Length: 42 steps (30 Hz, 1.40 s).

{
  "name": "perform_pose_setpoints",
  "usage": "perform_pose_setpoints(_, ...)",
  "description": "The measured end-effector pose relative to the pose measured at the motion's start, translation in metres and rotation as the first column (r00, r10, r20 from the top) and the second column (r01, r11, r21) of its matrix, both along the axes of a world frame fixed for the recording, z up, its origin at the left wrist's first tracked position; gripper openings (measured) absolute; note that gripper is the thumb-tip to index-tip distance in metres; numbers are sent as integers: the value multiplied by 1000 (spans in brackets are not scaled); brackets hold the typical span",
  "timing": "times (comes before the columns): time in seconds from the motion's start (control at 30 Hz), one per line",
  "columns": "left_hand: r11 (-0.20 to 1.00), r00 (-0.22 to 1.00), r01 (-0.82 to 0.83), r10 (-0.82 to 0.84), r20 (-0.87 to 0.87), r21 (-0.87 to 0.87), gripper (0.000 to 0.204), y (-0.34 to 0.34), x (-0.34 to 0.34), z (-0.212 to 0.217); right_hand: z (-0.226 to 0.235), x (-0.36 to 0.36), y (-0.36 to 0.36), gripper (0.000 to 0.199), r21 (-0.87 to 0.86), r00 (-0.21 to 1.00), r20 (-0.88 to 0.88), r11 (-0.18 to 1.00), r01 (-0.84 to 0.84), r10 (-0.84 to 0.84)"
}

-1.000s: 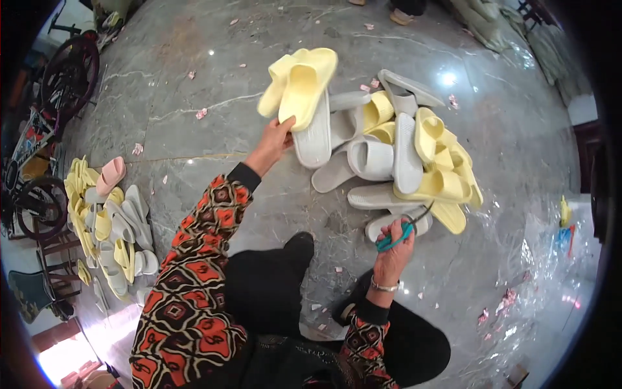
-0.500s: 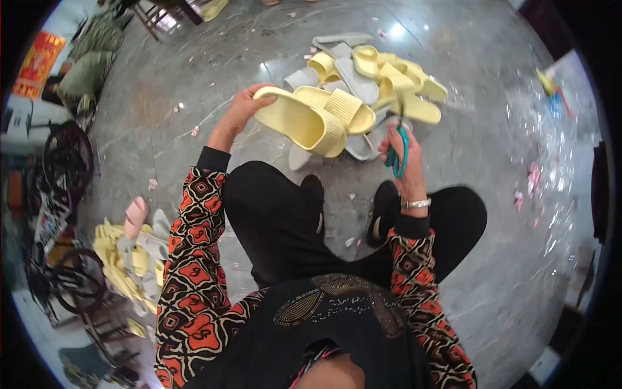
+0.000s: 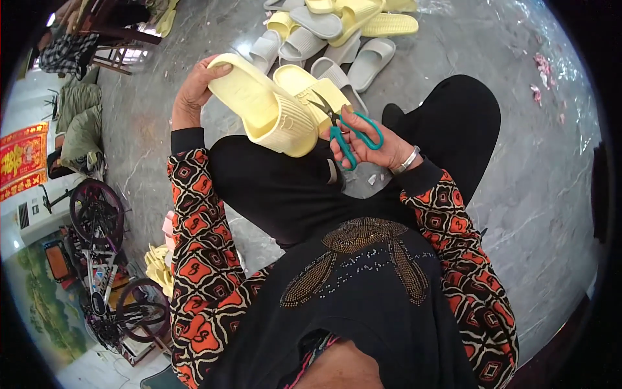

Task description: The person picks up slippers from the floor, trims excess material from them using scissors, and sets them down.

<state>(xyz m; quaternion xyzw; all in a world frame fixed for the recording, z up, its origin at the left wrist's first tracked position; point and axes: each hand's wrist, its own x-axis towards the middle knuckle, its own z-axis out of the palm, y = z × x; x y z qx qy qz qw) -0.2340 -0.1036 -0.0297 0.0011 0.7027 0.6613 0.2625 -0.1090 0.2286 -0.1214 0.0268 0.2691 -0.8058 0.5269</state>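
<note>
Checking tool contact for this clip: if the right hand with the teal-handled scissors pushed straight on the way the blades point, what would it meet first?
The right hand aims the scissors up-left at the pale yellow slippers held by the left hand. The tips look to be already at the slippers, though depth is unclear.

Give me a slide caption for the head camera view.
Left hand holds yellow slippers while right hand works teal-handled scissors at them.
</note>
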Motion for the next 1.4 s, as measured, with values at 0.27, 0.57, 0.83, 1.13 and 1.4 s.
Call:
perform_pose_setpoints(0.27, 996, 996, 83, -82, 18, -20, 29, 11, 3, 8, 2, -6, -18, 56, 150, 998, 24, 987, -64, 61)
perform_pose_setpoints(0.57, 990, 990, 144, -144, -2, -2, 29, 18, 6, 9, 4, -15, -14, 50, 233, 980, -190, 967, 102, -57)
perform_pose_setpoints(0.83, 867, 784, -461, 497, -372, 188, 30, -22, 2, 28, -21, -51, 5, 40, 358, 502, -155, 425, 831, -851)
perform_pose_setpoints(1.13, 389, 228, -731, 913, -337, 560, 33, -12, -15, 32, -146, -58, -32, 52, 745, 594, -659, -293, 599, -461)
perform_pose_setpoints(1.4, 487, 503, -831, 864, -12, 269, 29, -21, -14, 15, -174, -20, -64, 31, 754, 702, -523, -122, 646, 483)
